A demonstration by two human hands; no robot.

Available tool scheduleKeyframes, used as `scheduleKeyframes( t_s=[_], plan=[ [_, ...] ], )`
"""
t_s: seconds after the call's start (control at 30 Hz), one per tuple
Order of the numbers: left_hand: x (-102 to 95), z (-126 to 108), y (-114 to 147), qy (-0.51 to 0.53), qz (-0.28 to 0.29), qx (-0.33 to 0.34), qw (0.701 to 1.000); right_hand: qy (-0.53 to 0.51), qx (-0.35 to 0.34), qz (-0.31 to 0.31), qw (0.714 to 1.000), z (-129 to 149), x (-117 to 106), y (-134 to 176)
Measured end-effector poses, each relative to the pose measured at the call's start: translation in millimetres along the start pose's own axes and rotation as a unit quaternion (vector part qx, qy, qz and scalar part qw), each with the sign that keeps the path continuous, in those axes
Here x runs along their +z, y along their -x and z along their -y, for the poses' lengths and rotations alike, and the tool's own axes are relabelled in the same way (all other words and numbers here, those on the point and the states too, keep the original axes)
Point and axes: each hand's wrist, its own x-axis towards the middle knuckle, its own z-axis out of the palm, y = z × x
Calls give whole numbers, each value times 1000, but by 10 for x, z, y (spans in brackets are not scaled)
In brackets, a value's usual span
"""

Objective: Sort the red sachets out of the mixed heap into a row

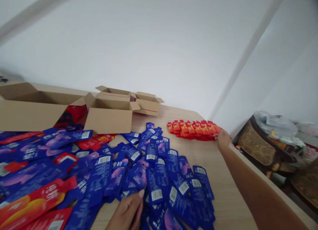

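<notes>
My left hand (128,211) is low in the middle of the view, thumb and fingers pinched together at the edge of the blue pouches (162,172). Whether a pouch is between its fingertips is hidden. Reaching far to the right, my right hand (223,138) has its fingers closed on a red pouch at the right end of a row of overlapping red pouches (196,129). The blue pouches lie in a loose heap, many with barcodes facing up. Larger red pouches (32,203) with orange print are mixed in at the left.
Open cardboard boxes stand along the back: a wide box (32,114), a nearer box (109,119) and smaller ones (146,104) behind. A white wall (159,51) rises behind the wooden table (223,190). Right of the table, a patterned chair (258,140) bears plastic bags (280,127).
</notes>
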Motion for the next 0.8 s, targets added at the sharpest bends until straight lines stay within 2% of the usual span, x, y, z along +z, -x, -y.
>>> scheduleKeyframes(
  t_s=[0.1, 0.2, 0.27, 0.33, 0.4, 0.47, 0.57, 0.7, 0.8],
  plan=[
    [56, -63, -1, 21, 3, 33, 999, -12, 0, 91, 996, 194, 237, 460],
    [75, -96, 32, 27, 4, 68, 997, -21, -3, 251, 968, 490, 619, 1160],
    [67, -95, 53, 35, 19, 73, 997, -11, -8, 378, 926, 715, 872, 1724],
    [52, -82, 66, 41, 31, 76, 996, 14, -17, 490, 871, 924, 1072, 2297],
    [41, -63, 70, 40, 41, 84, 995, 41, -50, 566, 822, 1082, 1217, 2802],
    [38, -38, 64, 22, 48, 97, 994, 73, -129, 596, 789, 1179, 1334, 3179],
    [41, 14, 42, -2, 54, 111, 992, 147, -255, 570, 767, 1255, 1508, 3492],
    [32, 80, 17, -1, 52, 118, 992, 217, -320, 537, 750, 1378, 1753, 3763],
    [6, 104, 14, 15, 34, 132, 991, 194, -405, 562, 694, 1512, 1933, 4091]
  ],
)
